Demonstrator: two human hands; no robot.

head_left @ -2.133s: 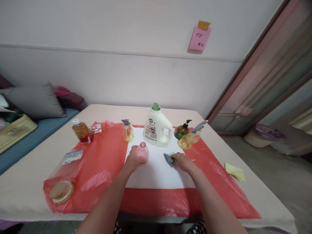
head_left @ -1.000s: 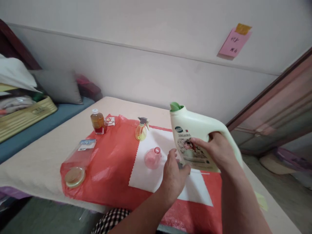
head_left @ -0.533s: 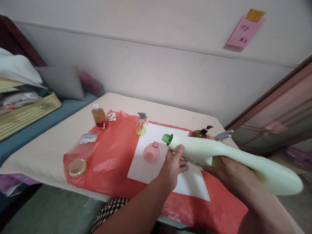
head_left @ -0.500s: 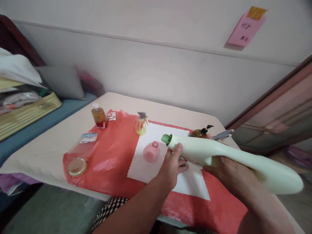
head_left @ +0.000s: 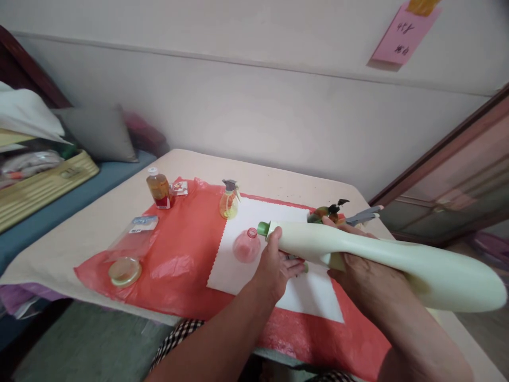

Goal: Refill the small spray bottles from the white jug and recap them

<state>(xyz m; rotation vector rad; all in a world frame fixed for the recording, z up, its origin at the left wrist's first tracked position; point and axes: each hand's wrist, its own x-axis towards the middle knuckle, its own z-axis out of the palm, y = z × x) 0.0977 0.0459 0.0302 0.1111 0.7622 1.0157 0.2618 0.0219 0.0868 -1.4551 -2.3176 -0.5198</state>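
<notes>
A large pale green detergent bottle (head_left: 369,246) lies nearly level in my hands, its green pouring spout pointing left. Around its handle, my right hand (head_left: 358,270) is closed. My left hand (head_left: 276,265) steadies the neck, thumb on top and fingers stretched underneath. Just left of the spout, close to its tip, is the open mouth of a small round pink bottle (head_left: 245,248), upright on white paper (head_left: 228,270). A small green object (head_left: 305,268) shows partly beyond my left fingertips; I cannot make out what it is.
A spray bottle with yellow liquid (head_left: 229,204) stands behind the pink bottle. Behind the detergent bottle are a black-topped bottle (head_left: 318,215) and a grey-handled tool (head_left: 363,216). On the left are an amber bottle (head_left: 159,191) and a round lidded container (head_left: 124,271) on red plastic sheeting (head_left: 178,249).
The detergent bottle has shifted slightly left, bringing its spout nearer the pink bottle's mouth. Both hands keep their hold, and my left fingers are more stretched out.
</notes>
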